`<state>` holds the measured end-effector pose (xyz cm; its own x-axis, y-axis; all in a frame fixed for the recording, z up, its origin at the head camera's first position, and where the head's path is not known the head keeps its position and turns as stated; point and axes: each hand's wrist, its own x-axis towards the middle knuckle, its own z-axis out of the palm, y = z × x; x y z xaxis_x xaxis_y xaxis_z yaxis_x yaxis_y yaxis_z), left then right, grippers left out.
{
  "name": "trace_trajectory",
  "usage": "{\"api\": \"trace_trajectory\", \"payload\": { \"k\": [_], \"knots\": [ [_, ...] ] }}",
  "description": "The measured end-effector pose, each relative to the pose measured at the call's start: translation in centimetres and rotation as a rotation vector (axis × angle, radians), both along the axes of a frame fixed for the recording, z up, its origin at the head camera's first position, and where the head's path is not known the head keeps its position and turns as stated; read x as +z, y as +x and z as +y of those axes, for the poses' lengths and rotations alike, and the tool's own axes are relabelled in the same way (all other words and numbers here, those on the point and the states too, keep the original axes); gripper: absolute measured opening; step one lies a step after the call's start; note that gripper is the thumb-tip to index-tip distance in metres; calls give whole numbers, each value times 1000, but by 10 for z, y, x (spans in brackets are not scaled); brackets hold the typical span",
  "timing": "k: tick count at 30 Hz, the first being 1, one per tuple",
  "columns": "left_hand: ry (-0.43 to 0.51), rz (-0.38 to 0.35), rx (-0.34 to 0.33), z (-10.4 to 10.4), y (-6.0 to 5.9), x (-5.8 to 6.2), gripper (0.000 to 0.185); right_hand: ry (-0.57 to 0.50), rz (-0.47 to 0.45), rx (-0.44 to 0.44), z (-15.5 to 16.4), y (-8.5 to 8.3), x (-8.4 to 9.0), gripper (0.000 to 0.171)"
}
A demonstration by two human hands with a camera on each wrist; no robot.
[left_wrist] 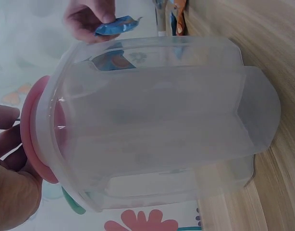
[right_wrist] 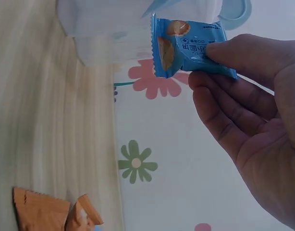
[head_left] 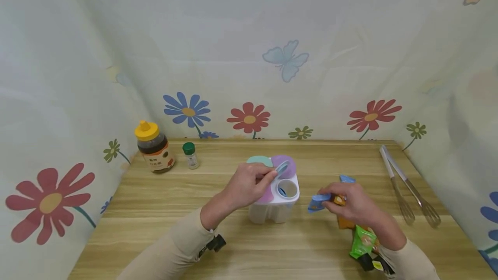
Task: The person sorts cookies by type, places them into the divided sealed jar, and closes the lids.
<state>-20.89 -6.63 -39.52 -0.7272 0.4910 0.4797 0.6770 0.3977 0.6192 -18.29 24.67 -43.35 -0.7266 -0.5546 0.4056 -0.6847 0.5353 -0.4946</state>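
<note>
A translucent storage box [head_left: 268,213] with a white top and round coloured lids stands mid-table. My left hand [head_left: 247,185] is above it, pinching a light-blue lid [head_left: 282,168] raised beside an uncovered round opening [head_left: 287,188]. Through the clear wall in the left wrist view, a blue packet [left_wrist: 116,60] shows inside one compartment. To the right of the box, my right hand [head_left: 352,202] pinches a small blue biscuit packet [right_wrist: 190,48] between thumb and fingers, held above the table. The other lids, pink [left_wrist: 28,130], purple [head_left: 289,162] and green [head_left: 258,160], sit on the box.
Near the right forearm lie a green packet [head_left: 362,242], orange packets [right_wrist: 39,211] and another blue packet [head_left: 347,179]. Two metal whisks [head_left: 412,185] rest at the right. A yellow-capped jar [head_left: 155,152] and a green-capped shaker [head_left: 190,155] stand at the back left.
</note>
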Motion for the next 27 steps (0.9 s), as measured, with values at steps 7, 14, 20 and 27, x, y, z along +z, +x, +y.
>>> {"api": "trace_trajectory", "payload": {
  "k": [7, 14, 20, 27],
  "knots": [
    [5, -26, 9, 0, 1, 2, 17, -37, 39, -5, -6, 2, 13, 34],
    [-3, -25, 9, 2, 0, 0, 18, -112, 93, 64, -9, 3, 19, 33],
    [-4, -24, 13, 2, 1, 0, 18, -135, 96, 84, -14, 2, 28, 32],
    [-10, -18, 9, 2, 1, 0, 18, -151, 100, 95, -17, 2, 41, 33]
  ]
}}
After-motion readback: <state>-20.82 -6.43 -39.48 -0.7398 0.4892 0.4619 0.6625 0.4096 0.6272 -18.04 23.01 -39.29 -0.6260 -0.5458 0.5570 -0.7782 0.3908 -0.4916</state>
